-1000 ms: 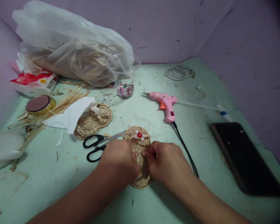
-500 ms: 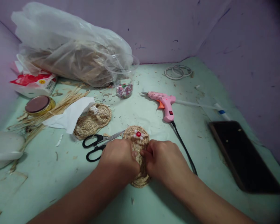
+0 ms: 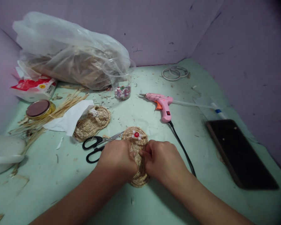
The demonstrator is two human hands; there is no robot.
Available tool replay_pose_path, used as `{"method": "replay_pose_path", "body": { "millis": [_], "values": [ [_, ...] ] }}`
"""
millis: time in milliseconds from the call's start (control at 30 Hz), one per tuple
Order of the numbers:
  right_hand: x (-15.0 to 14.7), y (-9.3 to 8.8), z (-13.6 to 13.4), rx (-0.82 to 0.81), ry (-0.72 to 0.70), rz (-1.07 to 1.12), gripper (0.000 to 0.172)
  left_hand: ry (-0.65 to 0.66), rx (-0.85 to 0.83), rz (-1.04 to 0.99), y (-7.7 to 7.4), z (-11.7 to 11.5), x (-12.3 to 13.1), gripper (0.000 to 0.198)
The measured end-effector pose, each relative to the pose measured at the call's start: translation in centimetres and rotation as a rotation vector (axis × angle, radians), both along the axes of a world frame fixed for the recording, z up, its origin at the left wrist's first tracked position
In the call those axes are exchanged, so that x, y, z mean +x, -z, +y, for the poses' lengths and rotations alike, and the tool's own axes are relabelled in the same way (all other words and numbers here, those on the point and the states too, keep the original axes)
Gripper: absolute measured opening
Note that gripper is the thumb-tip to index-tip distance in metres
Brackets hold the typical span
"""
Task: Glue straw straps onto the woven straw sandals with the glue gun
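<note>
A small slipper woven of straw cord [image 3: 139, 179] lies on the table before me, with a red-centred white bead flower [image 3: 136, 135] at its far end. My left hand [image 3: 118, 157] is closed on its left edge, and my right hand [image 3: 162, 157] grips the right edge. Both thumbs press toward the slipper's middle; the fingertips are mostly hidden. Black-handled scissors [image 3: 93, 143] lie just left of my left hand, their blade tips near the slipper. A second straw slipper [image 3: 91, 122] with white beads rests farther left, partly under white paper [image 3: 70, 118].
A pink glue gun [image 3: 162, 104] with a black cord lies right of centre. A phone [image 3: 241, 153] is at the right. Behind stand a cup of beads [image 3: 122, 92] and a big plastic bag [image 3: 72, 56]. Straw strands [image 3: 67, 101], a round jar [image 3: 40, 108] and a white container [image 3: 6, 153] are left.
The view has shifted slightly, so things appear a little displaced. Both hands keep their hold on the slipper, and nothing else has visibly moved.
</note>
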State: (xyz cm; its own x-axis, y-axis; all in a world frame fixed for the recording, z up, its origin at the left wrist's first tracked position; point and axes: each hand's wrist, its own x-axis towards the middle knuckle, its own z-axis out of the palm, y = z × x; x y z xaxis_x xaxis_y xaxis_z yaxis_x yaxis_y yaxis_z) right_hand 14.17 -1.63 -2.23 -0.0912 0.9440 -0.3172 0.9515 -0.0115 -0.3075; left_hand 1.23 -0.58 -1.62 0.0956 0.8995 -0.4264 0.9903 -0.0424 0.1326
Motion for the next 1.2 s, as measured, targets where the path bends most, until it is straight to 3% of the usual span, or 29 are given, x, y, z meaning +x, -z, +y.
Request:
{"method": "replay_pose_path", "body": {
  "millis": [600,800,1000,1200],
  "values": [
    [0.88,0.47,-0.46,0.017,0.048,0.188,0.016,0.002,-0.042,-0.078,-0.39,-0.15,-0.77,0.026],
    [0.48,0.65,-0.12,0.026,0.070,0.119,0.016,-0.038,-0.014,-0.060,0.22,-0.03,-0.63,0.024],
    [0.06,0.29,-0.06,0.019,0.019,0.003,0.012,0.020,0.014,0.024,0.14,-0.36,-0.10,0.024],
    [0.71,0.52,-0.56,0.037,0.077,0.179,0.017,0.013,-0.004,-0.082,-0.25,-0.57,-0.68,0.026]
  ]
}}
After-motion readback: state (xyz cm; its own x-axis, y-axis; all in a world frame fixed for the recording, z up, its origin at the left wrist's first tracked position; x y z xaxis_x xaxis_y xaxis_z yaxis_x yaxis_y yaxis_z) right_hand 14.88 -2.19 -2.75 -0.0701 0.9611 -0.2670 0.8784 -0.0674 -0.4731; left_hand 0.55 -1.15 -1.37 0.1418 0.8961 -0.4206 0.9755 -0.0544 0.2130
